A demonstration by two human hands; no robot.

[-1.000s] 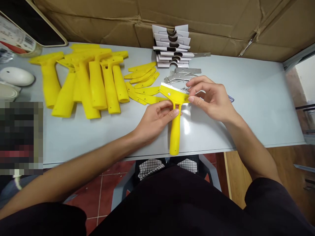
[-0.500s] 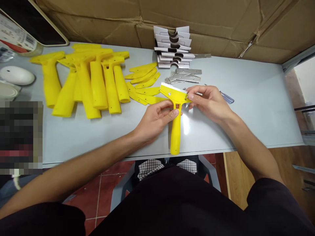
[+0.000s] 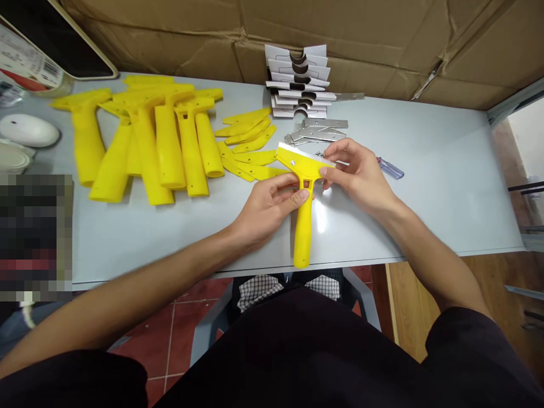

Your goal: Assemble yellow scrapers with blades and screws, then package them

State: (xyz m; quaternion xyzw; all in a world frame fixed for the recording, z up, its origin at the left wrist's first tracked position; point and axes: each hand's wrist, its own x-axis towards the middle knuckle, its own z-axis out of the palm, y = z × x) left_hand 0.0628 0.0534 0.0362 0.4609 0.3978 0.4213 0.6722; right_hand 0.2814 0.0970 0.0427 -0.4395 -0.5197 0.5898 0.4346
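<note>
A yellow scraper [image 3: 303,226] with a metal blade along its top edge points toward me, handle down, over the near part of the table. My left hand [image 3: 272,207] is closed round its neck, thumb on the front. At the right end of the scraper's head, my right hand [image 3: 361,175] pinches with the thumb in front and a finger behind; its upper fingers are bent above the blade. A screw shows at the head's left end; my thumb covers the right end. Small screws [image 3: 318,154] lie just behind the blade, partly hidden.
Several yellow scraper handles [image 3: 165,147] lie at left, beside yellow plastic plates [image 3: 250,130]. Metal plates [image 3: 323,131] and a stack of white-sleeved blades [image 3: 300,85] sit behind. A screwdriver [image 3: 391,168] lies at right, a white mouse [image 3: 29,130] far left. Cardboard [image 3: 382,51] backs the table [image 3: 446,187].
My right hand's thumb has moved down and left on the scraper head's right end, and its fingers have risen above the blade. The left hand and scraper have stayed put.
</note>
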